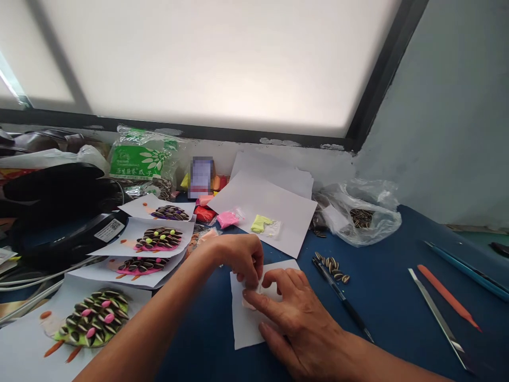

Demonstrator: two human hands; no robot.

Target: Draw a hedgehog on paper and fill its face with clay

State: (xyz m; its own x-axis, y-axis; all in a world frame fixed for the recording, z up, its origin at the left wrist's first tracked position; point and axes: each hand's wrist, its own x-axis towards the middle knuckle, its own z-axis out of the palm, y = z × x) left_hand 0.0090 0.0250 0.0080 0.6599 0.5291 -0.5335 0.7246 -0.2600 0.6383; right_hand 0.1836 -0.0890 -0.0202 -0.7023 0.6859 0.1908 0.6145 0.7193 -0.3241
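Observation:
A small white sheet of paper [243, 337] lies on the blue table under both hands. On it is a pale pink patch, likely clay [247, 304], beside a thin drawn line. My left hand [243, 259] bends down over the paper's upper part, its fingers curled together; anything in them is hidden. From the right, my right hand [292, 310] rests on the sheet with its fingers apart, the index fingertip at the pale patch. Just right of the paper are a black pen [342, 297] and several loose sunflower seeds [333, 268].
Finished-looking hedgehog pictures [95, 318] made with seeds lie at left. Behind stand a green seed bag [137, 159], white sheets [266, 196], pink clay [228, 218] and yellow clay [260, 223]. At right are a plastic bag of seeds [361, 217], an orange tool [447, 294] and a metal blade [435, 313].

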